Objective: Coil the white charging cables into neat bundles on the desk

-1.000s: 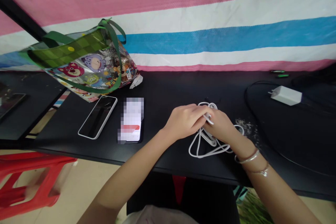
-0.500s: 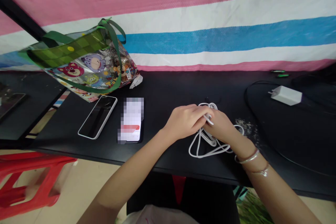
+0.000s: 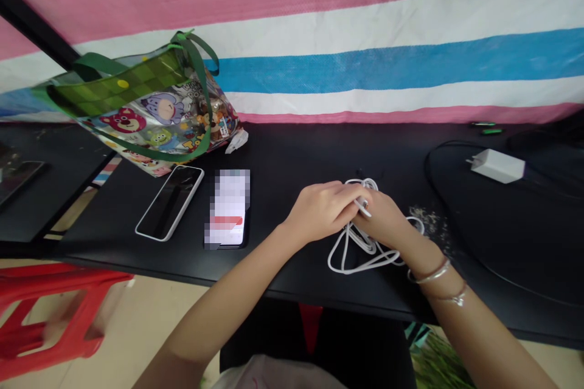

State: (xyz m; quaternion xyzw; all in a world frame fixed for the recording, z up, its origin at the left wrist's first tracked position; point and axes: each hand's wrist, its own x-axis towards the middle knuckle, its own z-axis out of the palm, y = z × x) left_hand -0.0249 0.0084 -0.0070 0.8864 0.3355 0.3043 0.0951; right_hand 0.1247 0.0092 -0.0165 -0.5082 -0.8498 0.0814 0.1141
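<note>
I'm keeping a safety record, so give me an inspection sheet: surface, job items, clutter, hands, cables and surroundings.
Surface: black tabletop, pale debris toward the right.
Job items: white cable, loosely looped.
Clutter: white-cased smartphone, lit smartphone, cartoon tote bag, white power adapter.
Hands: left hand and right hand meet over the white cable; exact grip hidden.
Cables: also a black cable, right side.
Surroundings: striped sheet behind, red plastic stool left.
</note>
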